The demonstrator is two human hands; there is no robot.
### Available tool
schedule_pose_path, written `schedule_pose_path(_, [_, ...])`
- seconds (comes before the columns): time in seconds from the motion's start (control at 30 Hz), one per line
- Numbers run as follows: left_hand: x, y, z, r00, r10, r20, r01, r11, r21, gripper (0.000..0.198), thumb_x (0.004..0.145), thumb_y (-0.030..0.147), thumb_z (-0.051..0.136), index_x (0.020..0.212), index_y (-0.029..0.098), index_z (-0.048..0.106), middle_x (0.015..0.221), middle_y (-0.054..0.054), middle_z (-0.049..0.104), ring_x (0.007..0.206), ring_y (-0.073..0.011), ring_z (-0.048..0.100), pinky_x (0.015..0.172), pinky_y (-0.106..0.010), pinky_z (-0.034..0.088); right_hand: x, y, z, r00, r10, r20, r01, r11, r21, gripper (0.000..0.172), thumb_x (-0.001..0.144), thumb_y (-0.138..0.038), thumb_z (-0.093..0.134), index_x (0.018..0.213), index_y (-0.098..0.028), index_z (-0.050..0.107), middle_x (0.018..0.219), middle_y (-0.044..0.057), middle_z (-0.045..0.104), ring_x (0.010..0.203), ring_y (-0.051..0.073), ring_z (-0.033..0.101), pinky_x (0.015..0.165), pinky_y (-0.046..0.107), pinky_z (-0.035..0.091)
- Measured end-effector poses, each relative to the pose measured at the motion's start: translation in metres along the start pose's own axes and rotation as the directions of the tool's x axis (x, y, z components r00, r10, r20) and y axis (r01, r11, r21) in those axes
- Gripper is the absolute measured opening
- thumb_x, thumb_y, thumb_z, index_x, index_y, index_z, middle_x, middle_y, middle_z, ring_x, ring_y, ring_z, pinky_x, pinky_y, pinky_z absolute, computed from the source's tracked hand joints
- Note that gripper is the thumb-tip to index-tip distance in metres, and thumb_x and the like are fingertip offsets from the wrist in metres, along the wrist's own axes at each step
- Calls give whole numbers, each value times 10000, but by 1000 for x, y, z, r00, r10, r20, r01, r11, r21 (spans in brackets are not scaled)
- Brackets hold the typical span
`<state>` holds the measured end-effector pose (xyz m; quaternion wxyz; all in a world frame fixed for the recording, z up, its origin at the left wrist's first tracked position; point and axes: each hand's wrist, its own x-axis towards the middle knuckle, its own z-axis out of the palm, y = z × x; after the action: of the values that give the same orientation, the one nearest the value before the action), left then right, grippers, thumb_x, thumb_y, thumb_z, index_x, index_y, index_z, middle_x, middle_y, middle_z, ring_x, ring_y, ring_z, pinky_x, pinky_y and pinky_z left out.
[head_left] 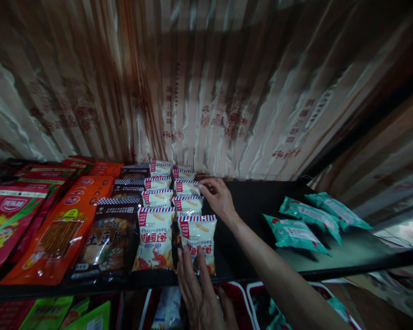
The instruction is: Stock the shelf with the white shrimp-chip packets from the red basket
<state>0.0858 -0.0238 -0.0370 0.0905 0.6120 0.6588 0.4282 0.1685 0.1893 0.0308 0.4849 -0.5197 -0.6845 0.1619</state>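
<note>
Two columns of white snack bags with red and blue trim stand on a black shelf. My left hand (198, 291) has its fingers stretched out against the lower part of the front bag (198, 233) in the right column. Further back, my right hand (218, 197) pinches the upper right corner of a white bag (186, 188) in the same column. Beside them is the front bag (155, 236) of the left column, which neither hand touches.
Dark brown potato snack bags (105, 238), orange packets (55, 233) and red packets (10, 224) line the shelf (241, 247) on the left. Several teal bags (298, 233) lie on the right. Below are baskets (249, 307) holding bags. A pleated printed sheet (206, 91) hangs behind.
</note>
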Motion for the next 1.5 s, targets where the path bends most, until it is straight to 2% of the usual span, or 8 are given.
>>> schedule_pose_path(0.07, [0,0,0,1000,-3,-1,3,1000,0,891,660,145,557,1470,217,194,1567,-97,80,1402,-387,137,1095,-545,254,-5,-4,-4,995,-39,94,44,998,-47,195,777,-401,636,851,-239,715,893,43,593,852,181,577,707,284,479])
schedule_pose_path(0.2, [1,0,-1,1000,-7,-12,7,1000,3,912,643,133,564,1471,227,193,1568,-88,82,1399,-390,148,1089,-548,266,-8,0,-3,971,19,238,-3,998,-66,91,756,-315,666,767,-245,722,856,25,594,850,171,579,727,282,469])
schedule_pose_path(0.53, [3,8,4,995,-16,-101,22,999,50,851,714,12,452,1477,215,135,1556,-102,127,1418,-323,124,1106,-528,237,2,5,3,967,43,250,-47,999,10,81,724,-268,673,680,-206,700,783,23,623,804,173,594,768,300,450])
schedule_pose_path(0.7, [4,13,4,992,-32,-122,38,998,52,838,725,-12,428,1476,218,136,1556,-104,123,1420,-312,117,1108,-512,232,-5,0,-6,973,54,224,-66,997,47,183,767,-373,621,787,-212,705,852,37,649,826,186,600,775,322,463])
schedule_pose_path(0.83, [4,14,3,991,-58,-123,64,997,48,803,747,-19,402,1472,220,151,1555,-96,130,1424,-298,102,1111,-514,224,-34,-9,-22,987,158,19,-159,980,122,351,793,-481,579,992,-205,664,1009,76,657,898,209,607,820,358,481])
schedule_pose_path(0.97, [5,14,-1,992,-50,-115,54,998,34,768,761,-2,405,1465,202,176,1555,-104,119,1426,-296,88,1116,-514,214,-90,-21,-32,936,348,-48,-321,902,288,438,815,-526,552,1123,-217,591,1186,97,620,1060,240,600,939,400,465])
schedule_pose_path(1.2, [5,7,-9,996,11,-85,-10,1000,14,720,805,54,418,1464,201,168,1552,-119,117,1426,-301,84,1110,-524,221,-176,-36,-22,895,433,109,-445,842,306,569,807,-485,584,1300,-216,490,1372,111,509,1227,269,513,1021,421,434])
schedule_pose_path(1.5, [3,-6,-14,999,49,20,-49,999,10,686,854,78,389,1474,198,121,1540,-147,154,1425,-266,106,1094,-502,263,-181,-32,-8,899,401,178,-438,817,375,622,807,-389,618,1372,-229,414,1327,91,562,1215,258,531,1027,424,429])
